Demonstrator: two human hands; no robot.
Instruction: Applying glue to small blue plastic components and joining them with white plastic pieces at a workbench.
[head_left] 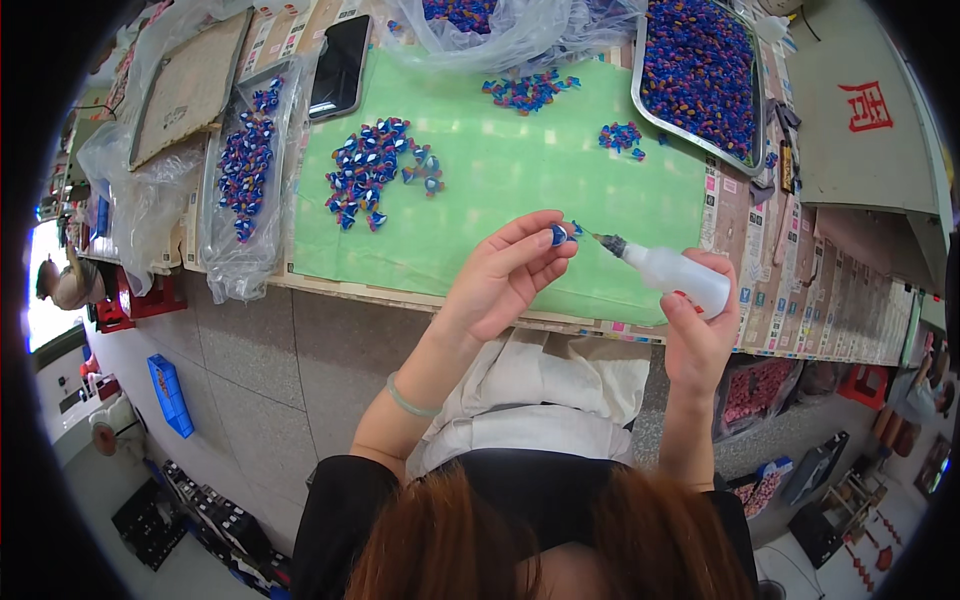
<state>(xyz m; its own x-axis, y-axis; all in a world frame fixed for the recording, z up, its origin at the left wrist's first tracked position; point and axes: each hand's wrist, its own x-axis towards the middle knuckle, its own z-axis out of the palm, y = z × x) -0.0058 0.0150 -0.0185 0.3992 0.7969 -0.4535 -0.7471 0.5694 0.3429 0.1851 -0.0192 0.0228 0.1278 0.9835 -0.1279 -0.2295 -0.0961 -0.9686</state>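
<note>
Between the thumb and fingers of my left hand is a small blue-and-white plastic piece. My right hand is wrapped round a translucent white squeeze bottle, tilted so that its thin needle tip points left at the piece, close to it. Whether the tip touches it I cannot tell. Both hands are over the near edge of a green sheet. On the sheet's left lies a pile of similar blue, white and red pieces. Smaller clusters of blue-and-orange parts lie farther back.
A metal tray heaped with small coloured parts stands at the back right. At the left are a plastic-lined tray of pieces and a cardboard sheet. A phone lies near them. A clear plastic bag sits at the back.
</note>
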